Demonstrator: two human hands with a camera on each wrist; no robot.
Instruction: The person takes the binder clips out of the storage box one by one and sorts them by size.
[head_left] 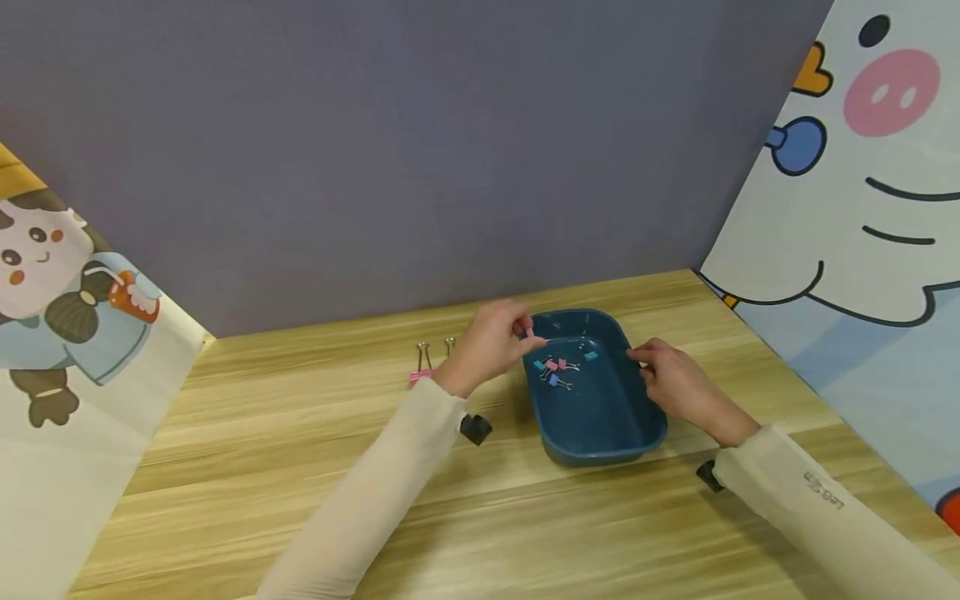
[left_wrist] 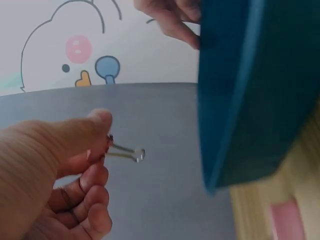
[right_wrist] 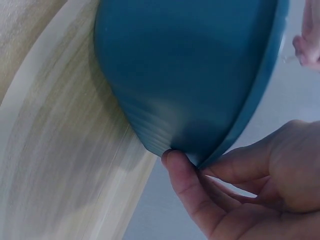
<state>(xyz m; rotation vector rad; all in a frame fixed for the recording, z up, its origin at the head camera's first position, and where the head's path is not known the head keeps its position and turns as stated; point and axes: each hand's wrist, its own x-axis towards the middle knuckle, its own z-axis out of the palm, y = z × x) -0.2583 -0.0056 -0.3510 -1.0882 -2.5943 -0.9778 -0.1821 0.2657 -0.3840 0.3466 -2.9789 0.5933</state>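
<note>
My left hand (head_left: 487, 343) is over the left rim of a dark blue plastic bin (head_left: 600, 458). Between its thumb and fingers it pinches a small pink binder clip (left_wrist: 103, 148), whose wire handles point away from the hand in the left wrist view. On the bin's right side my right hand (head_left: 678, 385) pinches the rim, thumb on one side and fingers on the other. Inside the bin lie several small binder clips: a blue clip (head_left: 555, 381), a pink clip (head_left: 563, 364) and a teal clip (head_left: 591, 355) among them.
Left of the bin, a larger pink binder clip (head_left: 420, 377) sits on the wood-grain table (head_left: 300, 433). Another pair of wire handles (head_left: 450, 342) shows beside it, partly hidden by my left hand. A grey panel (head_left: 420, 167) borders the table's back, with cartoon-printed panels at both sides.
</note>
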